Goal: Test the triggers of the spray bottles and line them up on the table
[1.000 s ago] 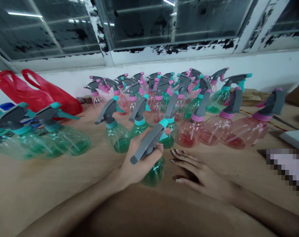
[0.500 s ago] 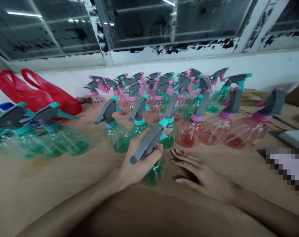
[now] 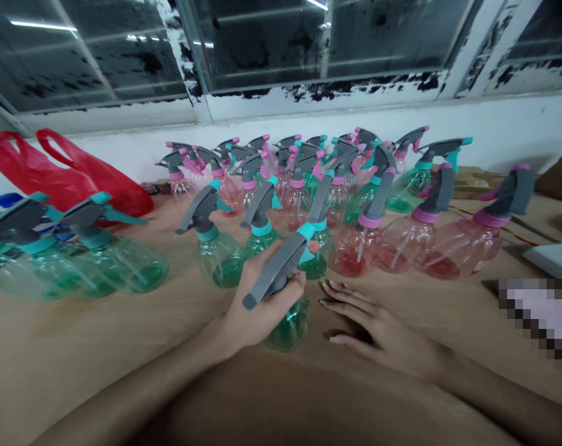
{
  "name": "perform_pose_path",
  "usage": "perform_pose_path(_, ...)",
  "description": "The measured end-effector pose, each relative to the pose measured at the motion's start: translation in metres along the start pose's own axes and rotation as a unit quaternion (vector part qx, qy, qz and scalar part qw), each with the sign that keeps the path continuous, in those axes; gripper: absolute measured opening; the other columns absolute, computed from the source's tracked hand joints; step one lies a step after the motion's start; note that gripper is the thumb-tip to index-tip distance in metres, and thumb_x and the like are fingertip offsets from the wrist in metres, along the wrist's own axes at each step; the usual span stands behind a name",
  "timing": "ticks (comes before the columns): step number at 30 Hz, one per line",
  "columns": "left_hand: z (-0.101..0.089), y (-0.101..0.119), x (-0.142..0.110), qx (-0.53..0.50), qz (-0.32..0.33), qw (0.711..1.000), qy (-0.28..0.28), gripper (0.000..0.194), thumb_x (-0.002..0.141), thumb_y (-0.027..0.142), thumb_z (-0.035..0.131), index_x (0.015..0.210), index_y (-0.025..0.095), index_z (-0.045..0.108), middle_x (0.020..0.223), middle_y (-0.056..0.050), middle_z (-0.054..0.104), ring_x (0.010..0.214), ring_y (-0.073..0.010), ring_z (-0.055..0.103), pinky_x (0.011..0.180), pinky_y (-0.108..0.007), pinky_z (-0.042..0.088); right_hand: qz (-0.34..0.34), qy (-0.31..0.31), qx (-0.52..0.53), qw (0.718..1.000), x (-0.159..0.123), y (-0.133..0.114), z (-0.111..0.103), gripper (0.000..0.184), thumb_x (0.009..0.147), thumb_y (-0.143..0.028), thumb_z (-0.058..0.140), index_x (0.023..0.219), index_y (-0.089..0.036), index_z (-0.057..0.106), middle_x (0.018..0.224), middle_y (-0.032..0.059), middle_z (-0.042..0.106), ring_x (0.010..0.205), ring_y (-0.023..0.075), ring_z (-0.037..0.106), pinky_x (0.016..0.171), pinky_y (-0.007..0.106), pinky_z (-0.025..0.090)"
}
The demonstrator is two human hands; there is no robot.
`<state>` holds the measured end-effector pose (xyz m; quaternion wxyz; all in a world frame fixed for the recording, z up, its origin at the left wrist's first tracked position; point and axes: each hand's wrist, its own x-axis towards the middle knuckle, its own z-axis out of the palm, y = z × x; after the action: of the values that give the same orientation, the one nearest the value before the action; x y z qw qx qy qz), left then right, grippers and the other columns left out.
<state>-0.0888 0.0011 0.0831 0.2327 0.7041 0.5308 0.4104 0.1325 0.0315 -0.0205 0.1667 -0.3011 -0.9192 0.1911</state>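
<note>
My left hand [image 3: 262,303] is wrapped around the neck of a green spray bottle [image 3: 288,328] with a grey and teal trigger head, which stands on the wooden table [image 3: 123,347]. Its collar is hidden behind my fingers. To the right, my right hand [image 3: 378,328] rests on the tabletop with fingers stretched out, holding nothing and apart from the bottle. Just beyond my hands is a row of spray bottles: a green one [image 3: 220,260] at the left and a pink one [image 3: 358,248] with a pink collar, among several others.
More spray bottles in pink and green crowd the back by the wall. At the left are several green bottles [image 3: 144,266] and a red plastic bag [image 3: 99,179]. A white object [image 3: 554,260] and a pixelated patch lie at the right, with cardboard [image 3: 480,179] behind.
</note>
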Motion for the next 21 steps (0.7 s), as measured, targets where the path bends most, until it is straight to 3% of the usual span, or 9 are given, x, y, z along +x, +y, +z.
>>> perform_pose_path(5, 0.0013, 0.0043, -0.0016, -0.012, -0.012, 1.000, 0.025, 0.006, 0.077, 0.021, 0.047, 0.078, 0.024, 0.051, 0.063, 0.004, 0.054, 0.055, -0.0144, 0.053, 0.054, -0.030, 0.045, 0.005, -0.008, 0.002, 1.000, 0.0006, -0.0006, -0.0011, 0.051, 0.088, -0.047, 0.049, 0.134, -0.027, 0.043, 0.147, 0.0025, 0.035, 0.135, 0.0235, 0.029, 0.109, 0.047, 0.030)
perform_pose_path(21, 0.0000, 0.0039, -0.0006, -0.007, -0.016, 1.000, 0.012, 0.006, 0.076, 0.023, 0.047, 0.080, 0.026, 0.050, 0.063, 0.004, 0.055, 0.055, -0.0152, 0.053, 0.055, -0.030, 0.043, 0.003, -0.002, 0.012, 1.000, 0.0002, 0.0002, 0.0001, 0.051, 0.088, -0.047, 0.050, 0.134, -0.026, 0.043, 0.147, 0.0027, 0.035, 0.135, 0.0236, 0.028, 0.109, 0.046, 0.029)
